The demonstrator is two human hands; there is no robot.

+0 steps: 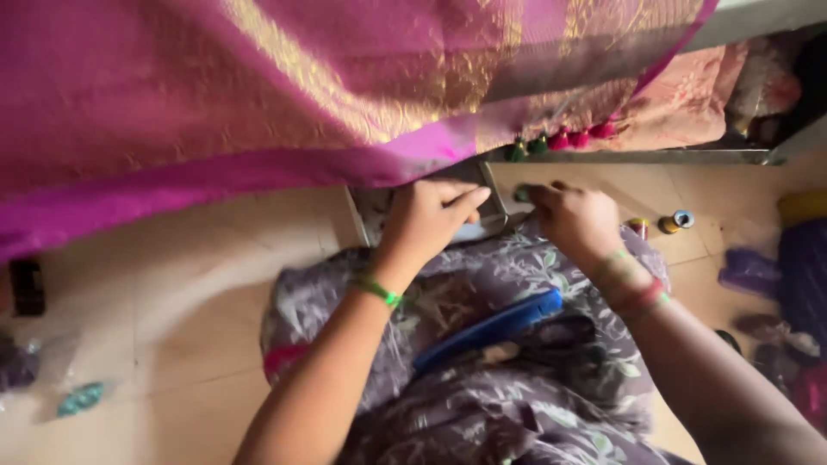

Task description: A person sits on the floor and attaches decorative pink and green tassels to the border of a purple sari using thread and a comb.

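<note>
The pink and gold cloth point(258, 95) hangs across everything above my hands, and its lower edge runs just past my fingertips, with a row of green and red tassels point(560, 140) dangling from that edge a little above my right hand point(575, 220). Between the thumb and fingers of that hand I pinch a small green tassel point(522, 195), which sits right at the fingertips, between my two hands. My left hand point(428, 220) lies just beside it, fingers curled together and pointing toward the right hand, its knuckles close under the cloth's border; whether it grips the cloth or only rests against it I cannot tell. Both forearms come up from below and angle inward, so the hands nearly meet, the left wrist wearing a green band point(379, 290) and the right wrist wearing green and red bangles point(633, 284). Below my wrists a purple flowered fabric point(482, 405) covers my lap, and a blue-handled tool point(491, 330) lies on it between my forearms. Beyond my right hand, on the floor point(172, 293), stand a few thread spools point(668, 224). Far out to the left of my left arm lies a small teal bundle point(80, 399).
</note>
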